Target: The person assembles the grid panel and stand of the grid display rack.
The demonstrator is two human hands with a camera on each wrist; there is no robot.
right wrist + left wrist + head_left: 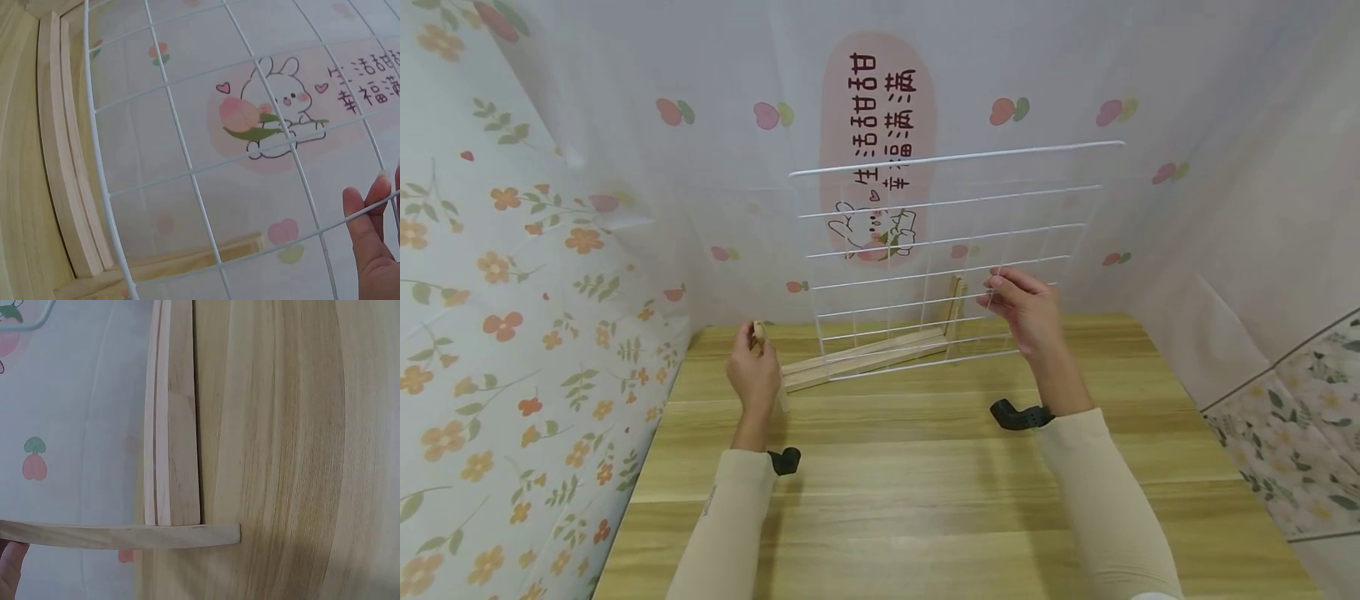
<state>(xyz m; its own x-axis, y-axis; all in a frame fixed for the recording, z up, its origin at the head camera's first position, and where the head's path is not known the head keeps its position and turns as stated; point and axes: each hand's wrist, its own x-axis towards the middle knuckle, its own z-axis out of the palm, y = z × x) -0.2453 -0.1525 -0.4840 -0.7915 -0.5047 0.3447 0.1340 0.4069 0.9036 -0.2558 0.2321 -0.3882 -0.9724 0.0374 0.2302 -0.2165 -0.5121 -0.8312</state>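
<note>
In the head view my right hand (1028, 312) pinches a white wire grid panel (955, 158) by a wire towards its right side. The panel stands tilted above the table. Behind its lower part lie two parallel wooden rails (880, 354), joined to an upright wooden slat (953, 308) at the right end. My left hand (754, 373) grips the top of another upright slat (125, 536) at the rails' left end. In the left wrist view that slat meets the rail ends at a right angle. Thumb and fingers (365, 234) close on one wire in the right wrist view.
The frame stands on a wood-grain table (895, 500) near its back edge. A white printed curtain (722, 167) hangs close behind, with floral sheeting (527, 292) on the left. Black wrist mounts (1018, 415) stick out from both sleeves.
</note>
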